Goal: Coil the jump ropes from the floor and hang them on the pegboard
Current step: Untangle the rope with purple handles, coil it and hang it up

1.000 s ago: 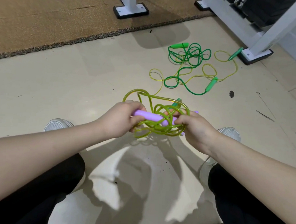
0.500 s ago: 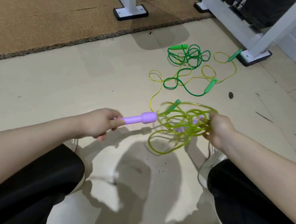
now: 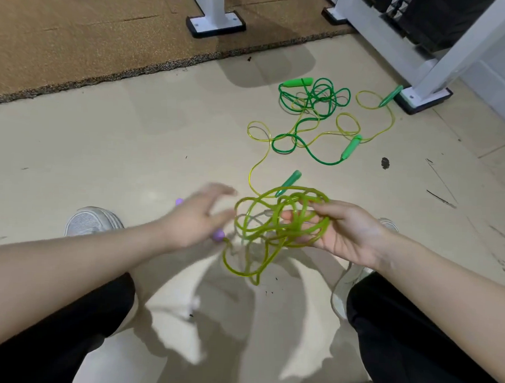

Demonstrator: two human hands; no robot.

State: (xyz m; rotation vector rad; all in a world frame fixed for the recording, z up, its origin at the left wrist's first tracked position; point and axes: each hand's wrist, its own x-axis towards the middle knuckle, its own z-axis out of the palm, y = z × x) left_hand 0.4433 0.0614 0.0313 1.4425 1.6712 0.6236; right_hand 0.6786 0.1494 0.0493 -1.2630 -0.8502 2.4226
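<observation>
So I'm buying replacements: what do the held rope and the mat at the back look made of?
The yellow-green rope in the right hand looks like glossy translucent plastic tubing, probably PVC: light passes through it. The mat looks like matte, speckled cork or rubber crumb, with a grainy edge.

olive-green rope, purple handle, beige floor

A pale beige floor fills most of the frame, scuffed with dark marks at the right and one dark spot right of centre. A brown cork-like mat with a rough dark edge covers the upper left. White metal rack legs stand along the top: one post on a black-rimmed foot plate on the mat, another foot at the upper right (dark objects sit on the rack above it). Soft shadows fall across the lower centre
</observation>
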